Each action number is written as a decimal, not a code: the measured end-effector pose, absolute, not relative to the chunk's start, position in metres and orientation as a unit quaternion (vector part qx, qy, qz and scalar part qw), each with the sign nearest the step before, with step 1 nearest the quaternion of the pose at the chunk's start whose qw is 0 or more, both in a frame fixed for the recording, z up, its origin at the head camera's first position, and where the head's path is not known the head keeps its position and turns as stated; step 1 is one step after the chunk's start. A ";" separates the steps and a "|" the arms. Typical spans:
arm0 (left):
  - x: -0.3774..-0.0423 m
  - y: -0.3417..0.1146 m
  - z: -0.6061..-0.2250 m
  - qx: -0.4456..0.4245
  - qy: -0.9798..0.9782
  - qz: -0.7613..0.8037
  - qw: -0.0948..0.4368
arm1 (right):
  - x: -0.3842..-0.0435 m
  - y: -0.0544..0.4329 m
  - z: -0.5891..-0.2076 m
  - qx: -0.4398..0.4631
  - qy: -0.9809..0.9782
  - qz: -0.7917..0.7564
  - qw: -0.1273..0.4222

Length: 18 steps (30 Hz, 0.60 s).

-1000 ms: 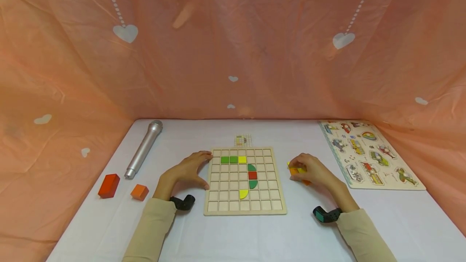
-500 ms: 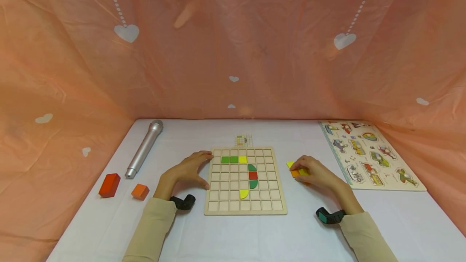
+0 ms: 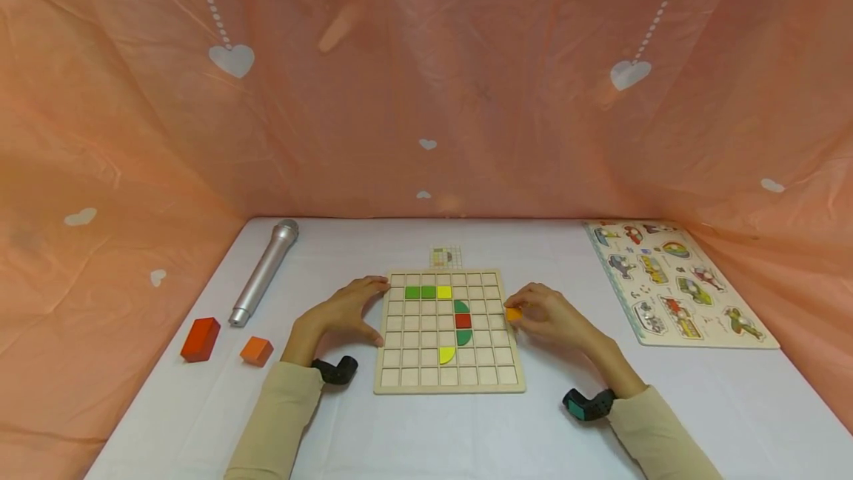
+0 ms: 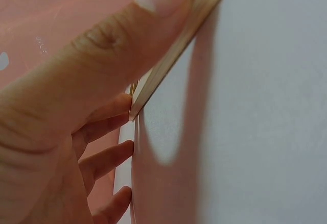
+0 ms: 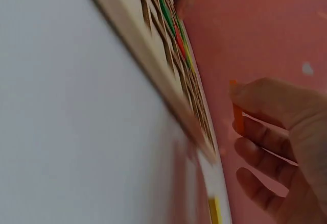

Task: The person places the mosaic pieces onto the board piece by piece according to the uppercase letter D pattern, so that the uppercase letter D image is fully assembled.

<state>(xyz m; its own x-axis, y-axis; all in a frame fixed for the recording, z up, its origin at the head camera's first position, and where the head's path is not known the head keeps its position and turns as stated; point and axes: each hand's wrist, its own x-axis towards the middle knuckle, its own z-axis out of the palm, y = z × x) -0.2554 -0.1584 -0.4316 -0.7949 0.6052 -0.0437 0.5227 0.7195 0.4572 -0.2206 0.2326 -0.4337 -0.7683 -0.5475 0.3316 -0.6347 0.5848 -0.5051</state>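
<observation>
A wooden grid board [image 3: 409, 354] lies in the middle of the head view. Green squares [image 3: 420, 292], a yellow square [image 3: 443, 292], green quarter circles [image 3: 461, 307], a red square [image 3: 463, 321] and a yellow quarter circle [image 3: 446, 355] sit in its cells. My left hand [image 3: 343, 311] rests along the board's left edge, fingers and thumb spread apart. Thumb and forefinger of my right hand [image 3: 548, 315] pinch an orange tile [image 3: 513, 314] at the board's right edge; the right wrist view shows this tile [image 5: 237, 109] held edge-on, above the table. A yellow piece [image 5: 214, 211] lies below that hand.
A small pattern card [image 3: 446, 257] lies behind the board. On the left are a silver microphone [image 3: 263, 272], a red block [image 3: 200, 340] and an orange block [image 3: 256, 351]. A picture puzzle board [image 3: 680, 287] lies at the right. Pink curtain [image 3: 426, 80] hangs behind the table.
My right hand has lifted the orange tile from the yellow and orange pieces and moved it left to the board's edge. My left hand stays in place.
</observation>
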 end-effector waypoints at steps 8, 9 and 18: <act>-0.254 -0.158 -0.431 0.306 0.922 0.216 0.097 | -0.205 0.179 -0.427 0.347 -0.866 0.360 0.016; -0.254 -0.158 -0.431 0.307 0.922 0.215 0.096 | -0.204 0.173 -0.428 0.358 -0.860 0.363 0.017; -0.256 -0.158 -0.432 0.303 0.924 0.213 0.094 | -0.194 0.127 -0.435 0.385 -0.867 0.314 0.029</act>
<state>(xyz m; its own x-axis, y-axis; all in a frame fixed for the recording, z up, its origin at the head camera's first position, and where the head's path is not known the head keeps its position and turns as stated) -0.2560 -0.1584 -0.4323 -0.7992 0.5994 -0.0442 0.5199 0.7263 0.4497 -0.1939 0.1269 -0.4350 -0.7016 -0.6502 0.2916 -0.6861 0.5058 -0.5229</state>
